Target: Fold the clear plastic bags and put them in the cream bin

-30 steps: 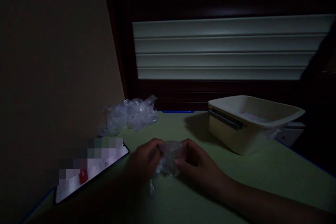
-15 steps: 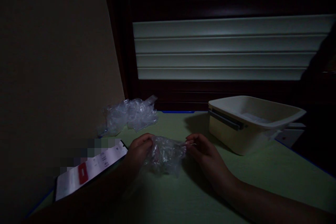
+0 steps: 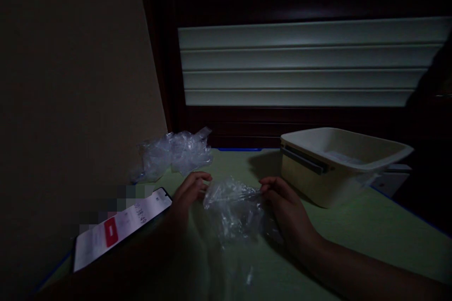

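Note:
A crumpled clear plastic bag [image 3: 235, 216] hangs low over the green tabletop between my hands, its lower part smeared by motion. My right hand [image 3: 282, 202] is closed, with thumb and fingertips pinching the bag's upper right edge. At the bag's upper left, my left hand [image 3: 187, 193] has its fingers curved and slightly apart, nothing clearly held in them. A narrow gap shows between those fingertips and the plastic. Whether anything lies inside the bag cannot be made out in the dim light.
More crumpled clear plastic [image 3: 180, 153] lies at the back left by the wall. A lit phone [image 3: 123, 228] rests left of my left forearm. On the right stands a cream plastic bin [image 3: 310, 181] with a grey handle and some clear plastic inside. A pale object [image 3: 393, 181] sits behind it.
My left hand has come off the bag and shifted slightly left. The bag has spread out and hangs lower, and my right hand has moved a little right with its edge.

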`<state>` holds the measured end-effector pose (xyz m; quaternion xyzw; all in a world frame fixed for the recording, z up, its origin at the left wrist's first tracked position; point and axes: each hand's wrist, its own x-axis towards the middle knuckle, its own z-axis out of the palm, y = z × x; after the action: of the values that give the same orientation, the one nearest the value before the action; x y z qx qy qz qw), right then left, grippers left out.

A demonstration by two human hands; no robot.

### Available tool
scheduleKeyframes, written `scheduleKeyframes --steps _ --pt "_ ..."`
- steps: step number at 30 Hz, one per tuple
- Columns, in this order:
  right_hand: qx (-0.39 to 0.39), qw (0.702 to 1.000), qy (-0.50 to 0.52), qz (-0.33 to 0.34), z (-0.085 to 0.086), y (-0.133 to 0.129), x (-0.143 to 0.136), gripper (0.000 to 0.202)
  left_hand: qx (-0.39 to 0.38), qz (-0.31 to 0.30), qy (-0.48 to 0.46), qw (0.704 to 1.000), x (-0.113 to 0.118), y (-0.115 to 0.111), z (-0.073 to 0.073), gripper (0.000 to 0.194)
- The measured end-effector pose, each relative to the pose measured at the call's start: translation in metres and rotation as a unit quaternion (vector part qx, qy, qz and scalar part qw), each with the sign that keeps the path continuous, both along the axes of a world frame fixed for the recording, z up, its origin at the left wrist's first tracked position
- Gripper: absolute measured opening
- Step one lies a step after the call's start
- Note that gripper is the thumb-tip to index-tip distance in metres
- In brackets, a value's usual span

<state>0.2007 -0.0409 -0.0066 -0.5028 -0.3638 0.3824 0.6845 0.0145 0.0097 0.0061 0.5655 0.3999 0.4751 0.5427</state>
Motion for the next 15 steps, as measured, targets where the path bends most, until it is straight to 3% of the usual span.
scheduleKeyframes --steps 4,7,10,13,15 --pt "0.044 0.996 -0.066 0.031 -0.001 -0.003 -0.002 0.007 0.136 -0.003 0.044 0.990 0.001 -0.005 -0.008 0.039" --pt "0.096 0.982 -0.142 0.078 0.000 -0.009 -0.006 0.001 0.161 -0.077 0.093 0.980 0.003 -0.008 -0.014 0.040" --pt "0.126 0.966 -0.193 0.114 0.001 -0.016 -0.009 0.004 0.206 -0.153 0.197 0.946 0.005 -0.015 -0.013 0.032" --pt "0.132 0.957 -0.230 0.120 0.002 -0.018 -0.010 0.004 0.237 -0.163 0.267 0.919 0.007 -0.020 -0.008 0.012" --pt "0.118 0.957 -0.239 0.118 0.002 -0.019 -0.010 0.007 0.225 -0.135 0.278 0.924 0.008 -0.020 -0.007 0.017"
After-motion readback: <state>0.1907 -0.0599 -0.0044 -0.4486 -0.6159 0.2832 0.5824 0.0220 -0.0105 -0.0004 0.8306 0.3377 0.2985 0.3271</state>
